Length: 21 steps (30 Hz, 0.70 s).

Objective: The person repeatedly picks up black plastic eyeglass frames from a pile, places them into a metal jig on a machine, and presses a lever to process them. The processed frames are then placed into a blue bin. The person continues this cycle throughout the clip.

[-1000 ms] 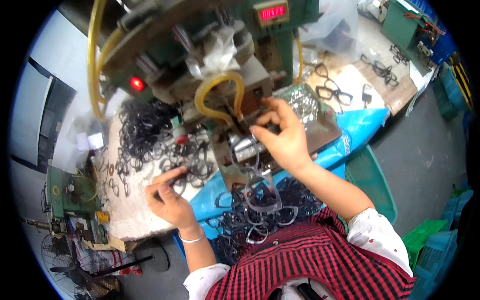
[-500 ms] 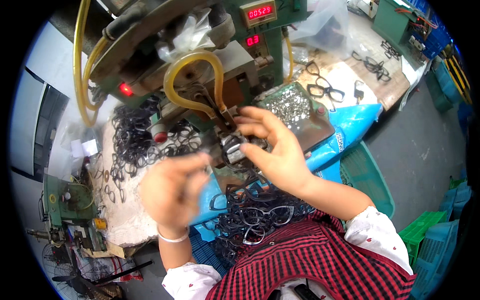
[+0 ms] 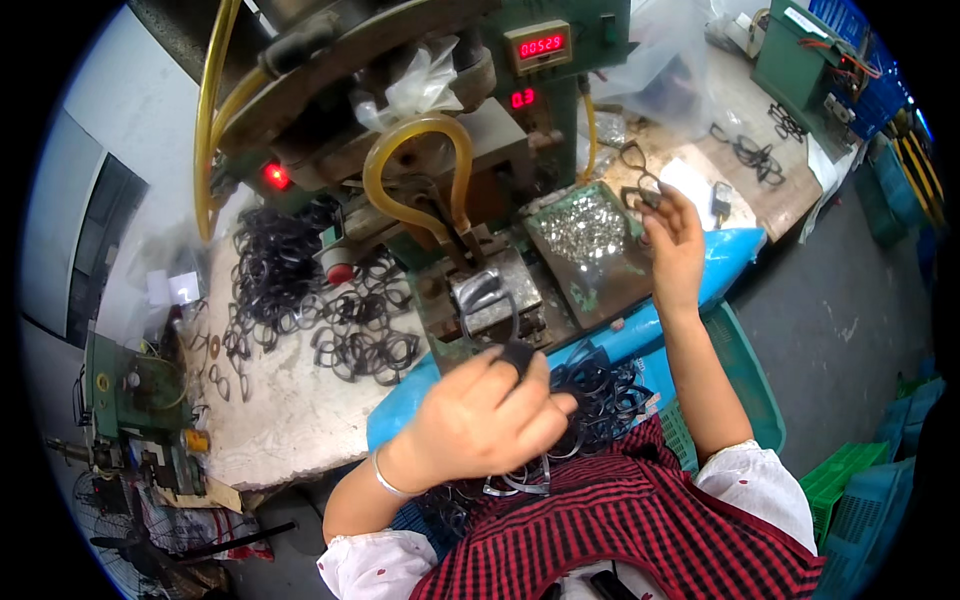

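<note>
My left hand [image 3: 490,412] is closed on a dark eyeglass frame [image 3: 517,322]. The frame's blurred rim extends over the shiny metal block [image 3: 498,296] under the press. Farther right, my right hand [image 3: 672,235] reaches past the metal tray of small silvery parts [image 3: 585,232]. Its fingertips pinch a black eyeglass frame [image 3: 632,158] beside a white sheet of paper [image 3: 690,185]; the fingers partly cover that frame. A heap of dark eyeglass frames [image 3: 605,390] lies in front of me, partly behind my left hand.
A green press with a yellow hose [image 3: 462,160] and red displays [image 3: 540,46] rises ahead. Many dark frames [image 3: 285,255] are piled left of it, near a red button [image 3: 340,273]. Blue plastic sheeting [image 3: 735,255] covers the table's edge; a green basket [image 3: 745,370] stands to the right.
My right hand has left the press and moved right to the frame by the paper. My left hand has moved right, in front of the metal block.
</note>
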Available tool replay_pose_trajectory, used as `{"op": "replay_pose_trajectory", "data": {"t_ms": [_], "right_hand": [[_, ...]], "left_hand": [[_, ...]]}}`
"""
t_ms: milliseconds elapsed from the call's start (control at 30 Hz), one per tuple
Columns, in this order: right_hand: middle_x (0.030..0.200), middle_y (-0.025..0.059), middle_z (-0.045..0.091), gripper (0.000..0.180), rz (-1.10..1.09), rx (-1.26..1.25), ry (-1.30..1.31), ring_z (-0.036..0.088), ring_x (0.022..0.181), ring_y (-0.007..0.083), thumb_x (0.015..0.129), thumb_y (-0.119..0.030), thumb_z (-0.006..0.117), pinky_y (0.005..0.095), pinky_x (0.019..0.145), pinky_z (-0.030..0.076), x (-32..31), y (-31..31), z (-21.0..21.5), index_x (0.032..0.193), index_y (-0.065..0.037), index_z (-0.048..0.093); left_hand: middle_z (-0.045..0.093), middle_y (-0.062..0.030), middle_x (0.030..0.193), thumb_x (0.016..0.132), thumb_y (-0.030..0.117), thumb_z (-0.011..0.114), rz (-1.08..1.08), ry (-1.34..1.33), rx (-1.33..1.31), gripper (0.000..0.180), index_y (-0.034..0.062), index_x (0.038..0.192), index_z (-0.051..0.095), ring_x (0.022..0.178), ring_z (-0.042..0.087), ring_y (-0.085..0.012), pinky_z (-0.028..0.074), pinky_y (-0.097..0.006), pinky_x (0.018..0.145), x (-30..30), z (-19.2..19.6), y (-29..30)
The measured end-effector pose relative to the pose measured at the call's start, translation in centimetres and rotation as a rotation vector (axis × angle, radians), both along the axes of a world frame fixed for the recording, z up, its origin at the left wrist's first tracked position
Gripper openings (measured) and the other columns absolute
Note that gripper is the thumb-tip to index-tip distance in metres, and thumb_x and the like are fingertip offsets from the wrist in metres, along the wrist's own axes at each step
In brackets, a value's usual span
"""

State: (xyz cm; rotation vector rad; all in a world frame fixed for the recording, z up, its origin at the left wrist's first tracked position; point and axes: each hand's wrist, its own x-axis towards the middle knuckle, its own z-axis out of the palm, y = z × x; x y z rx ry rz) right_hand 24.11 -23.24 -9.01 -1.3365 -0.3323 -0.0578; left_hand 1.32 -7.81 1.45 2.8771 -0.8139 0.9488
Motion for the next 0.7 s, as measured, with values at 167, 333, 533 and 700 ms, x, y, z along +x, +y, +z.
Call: {"op": "replay_pose_trajectory", "data": {"t_ms": [167, 333, 533, 700], "right_hand": [[0.124, 0.0156, 0.063, 0.044, 0.020, -0.008, -0.087, 0.064, 0.116, 0.0214, 0.095, 0.007, 0.055, 0.0323, 0.102, 0.049, -0.4, -0.2, 0.5, 0.138, 0.002, 0.048], [0.115, 0.0131, 0.065, 0.041, -0.014, -0.029, -0.077, 0.067, 0.107, 0.0197, 0.095, 0.006, 0.057, 0.0300, 0.094, 0.051, 0.8, 0.2, -1.1, 0.136, 0.002, 0.051], [0.097, 0.0059, 0.067, 0.021, -0.022, -0.097, -0.042, 0.067, 0.090, 0.0181, 0.091, -0.002, 0.066, 0.0294, 0.081, 0.052, 2.3, -2.4, -4.1, 0.112, -0.003, 0.067], [0.091, 0.0103, 0.063, 0.015, -0.212, -0.900, -0.569, 0.058, 0.096, 0.0312, 0.074, -0.013, 0.076, 0.0414, 0.085, 0.048, 2.8, -2.0, -3.0, 0.086, -0.005, 0.071]], "left_hand": [[0.072, -0.0109, 0.092, 0.081, 0.024, 0.080, -0.016, -0.094, -0.013, 0.035, 0.0096, 0.071, 0.050, 0.068, 0.064, -0.0195, 0.057, -0.032, 0.061, -0.4, -0.4, -0.1], [0.071, -0.0097, 0.093, 0.080, 0.025, 0.081, 0.018, -0.032, 0.007, 0.033, 0.0101, 0.072, 0.053, 0.065, 0.059, -0.0164, 0.052, -0.029, 0.056, 0.3, -1.0, 0.1], [0.071, -0.0086, 0.091, 0.079, 0.025, 0.082, -0.002, -0.040, -0.001, 0.033, 0.0100, 0.072, 0.054, 0.064, 0.057, -0.0151, 0.050, -0.028, 0.054, 0.8, -1.1, 0.4], [0.072, -0.0081, 0.090, 0.079, 0.025, 0.082, 0.049, -0.067, -0.025, 0.033, 0.0101, 0.071, 0.054, 0.072, 0.064, -0.0180, 0.055, -0.031, 0.059, 0.2, -1.7, 0.3]]}}
